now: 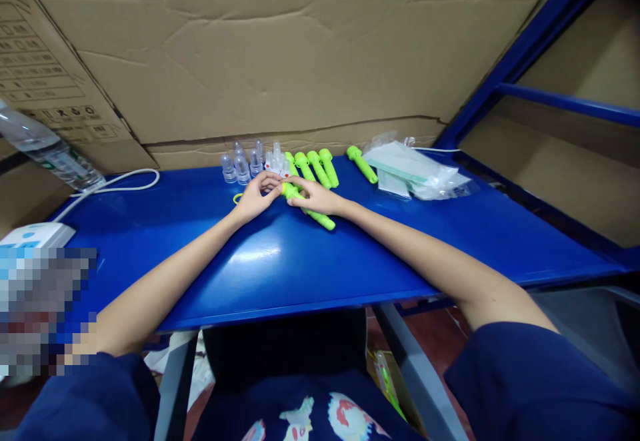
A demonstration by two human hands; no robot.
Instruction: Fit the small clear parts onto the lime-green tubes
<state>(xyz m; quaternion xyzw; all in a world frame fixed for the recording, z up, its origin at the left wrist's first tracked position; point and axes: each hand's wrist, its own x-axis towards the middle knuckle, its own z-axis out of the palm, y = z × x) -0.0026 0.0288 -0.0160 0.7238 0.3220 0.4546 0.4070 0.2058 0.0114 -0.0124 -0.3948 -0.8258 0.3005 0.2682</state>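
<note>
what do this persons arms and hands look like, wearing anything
Both arms are bare from the hands to about the elbows. The left hand and right hand wear no gloves, and no ring or watch shows. Dark navy short sleeves cover the upper arms.

We note the table (200, 274) as glossy, smooth blue; green tubes (315, 168) — matt plastic; far vials (243, 168) clear plastic; backing board (300, 48) creased cardboard — rough; right bags (425, 174) thin clear film.

The green tube (321, 218) is partly hidden; the bottle (50, 151) is cut off.
</note>
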